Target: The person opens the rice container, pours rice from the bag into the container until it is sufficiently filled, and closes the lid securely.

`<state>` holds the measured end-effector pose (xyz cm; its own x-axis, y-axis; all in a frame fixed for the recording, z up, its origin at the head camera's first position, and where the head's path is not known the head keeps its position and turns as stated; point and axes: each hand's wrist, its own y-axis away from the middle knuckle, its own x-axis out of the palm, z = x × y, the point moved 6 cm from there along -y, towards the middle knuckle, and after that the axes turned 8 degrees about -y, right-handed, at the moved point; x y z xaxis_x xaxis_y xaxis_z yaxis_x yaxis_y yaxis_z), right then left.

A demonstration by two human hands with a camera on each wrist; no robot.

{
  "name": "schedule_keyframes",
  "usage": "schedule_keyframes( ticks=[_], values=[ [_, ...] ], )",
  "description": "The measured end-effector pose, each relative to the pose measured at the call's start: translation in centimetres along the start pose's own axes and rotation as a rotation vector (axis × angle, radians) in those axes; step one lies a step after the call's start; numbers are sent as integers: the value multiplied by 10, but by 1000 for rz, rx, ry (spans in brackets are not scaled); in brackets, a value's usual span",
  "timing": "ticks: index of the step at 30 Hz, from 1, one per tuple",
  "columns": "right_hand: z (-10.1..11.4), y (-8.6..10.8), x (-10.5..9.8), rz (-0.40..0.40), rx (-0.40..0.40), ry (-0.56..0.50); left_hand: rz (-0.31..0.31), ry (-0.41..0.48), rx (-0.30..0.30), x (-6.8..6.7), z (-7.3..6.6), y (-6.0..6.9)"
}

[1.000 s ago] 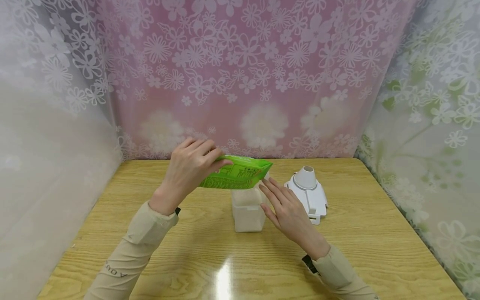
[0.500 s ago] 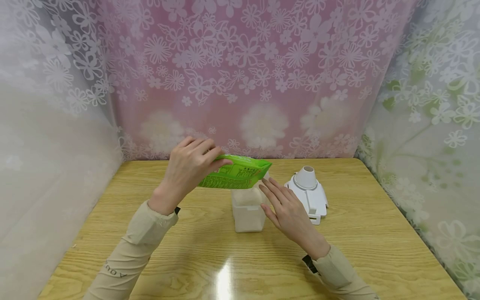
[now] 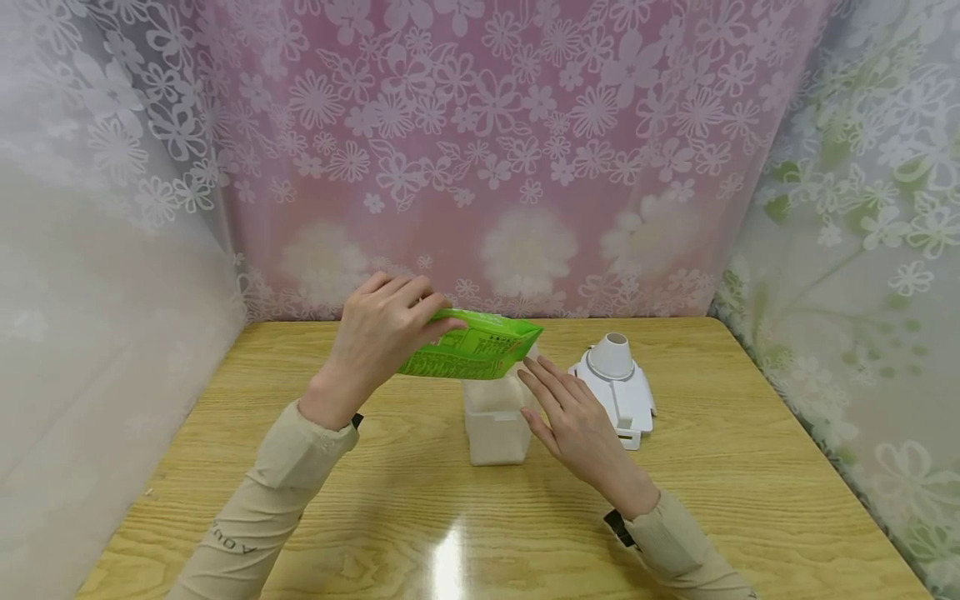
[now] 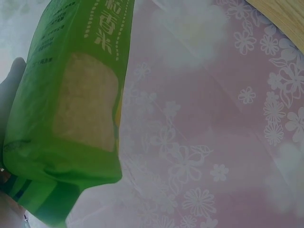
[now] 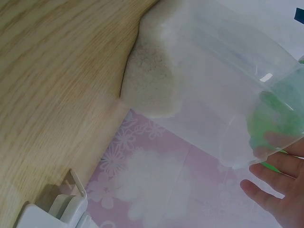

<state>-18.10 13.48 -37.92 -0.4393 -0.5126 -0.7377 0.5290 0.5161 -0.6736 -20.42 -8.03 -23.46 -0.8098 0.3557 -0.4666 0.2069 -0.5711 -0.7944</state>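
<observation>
My left hand grips a green rice bag from its left side. The bag lies tilted on its side above a translucent plastic container, its right end over the container's opening. A window in the bag shows pale grains in the left wrist view. Rice lies at the bottom of the container in the right wrist view. The fingers of my right hand are extended along the container's right rim, near the bag's end. The bag's mouth is hidden from the head view.
To the right of the container, a white lid-like part with a cone lies on the wooden table. A pink floral curtain hangs behind the table, with pale curtains at both sides.
</observation>
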Motion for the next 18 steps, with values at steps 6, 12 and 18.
schedule_keyframes(
  ticks=[6,12,18],
  values=[
    [0,-1,0,-3,-4,2,-1,-6,-5,0,0,0],
    [0,-1,0,-5,-4,-4,-1,-10,-10,0,1,0],
    [0,-1,0,-5,-3,-2,7,-16,-6,-1,1,-1]
  ],
)
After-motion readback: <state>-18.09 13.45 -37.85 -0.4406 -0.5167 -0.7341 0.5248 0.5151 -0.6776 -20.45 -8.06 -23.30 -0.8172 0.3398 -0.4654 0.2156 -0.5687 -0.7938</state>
